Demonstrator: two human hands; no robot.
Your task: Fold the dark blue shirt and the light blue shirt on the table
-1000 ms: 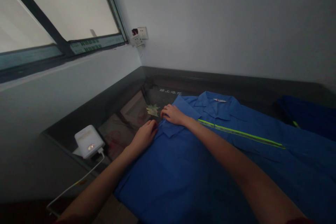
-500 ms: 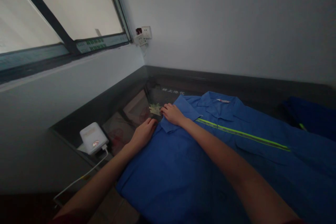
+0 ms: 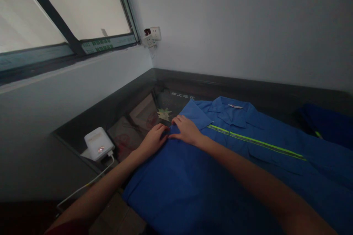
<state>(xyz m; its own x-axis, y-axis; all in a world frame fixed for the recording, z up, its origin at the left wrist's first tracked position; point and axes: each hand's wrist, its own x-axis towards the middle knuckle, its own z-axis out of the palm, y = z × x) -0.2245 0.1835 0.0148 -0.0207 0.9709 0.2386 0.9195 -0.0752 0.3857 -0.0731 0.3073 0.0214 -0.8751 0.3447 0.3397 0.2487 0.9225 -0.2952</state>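
Note:
A blue work shirt with a yellow-green reflective stripe lies spread over a dark table, its collar toward the wall. My left hand is at the shirt's left edge, fingers curled on the cloth. Right beside it, my right hand pinches the same edge near a folded-over sleeve end, thumb toward the left hand. The fingertips of both hands are close together, and the cloth between them is partly hidden.
A white box-like device with a cable plugged in sits at the table's left edge. A darker blue garment lies at the far right. Wall sockets are in the corner beside the window.
My right hand has shifted slightly down and right, its thumb now spread toward the left hand. The cloth flap under it has been gathered or smoothed at the edge.

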